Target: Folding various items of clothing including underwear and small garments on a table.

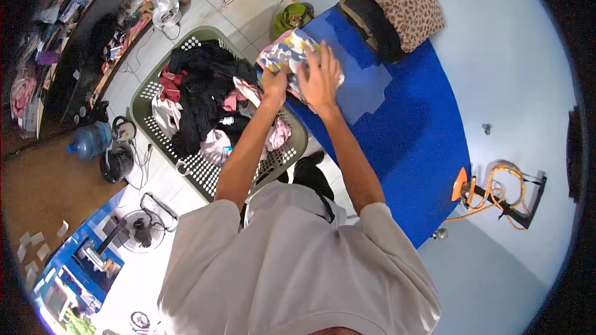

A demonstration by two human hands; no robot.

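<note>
My left hand [274, 84] grips the near left side of a folded camouflage-print cloth [294, 45], white with blue-grey and yellow patches and pink fabric along its edges. My right hand [321, 81] rests on the cloth's right part, fingers spread, hiding some of it. The cloth is at the left edge of a blue-covered table [419, 102]. Just left of my hands stands an olive plastic laundry basket [200, 35], holding a jumble of black garments [205, 88], a dark red piece [171, 84] and pink and white pieces.
Folded clothes [407, 11], leopard-print and black, are stacked at the table's far end. A green bag-like item [292, 18] sits beyond the basket. A pedestal fan [141, 231] and a blue water jug [91, 140] stand left. An orange cord [493, 190] hangs on the right.
</note>
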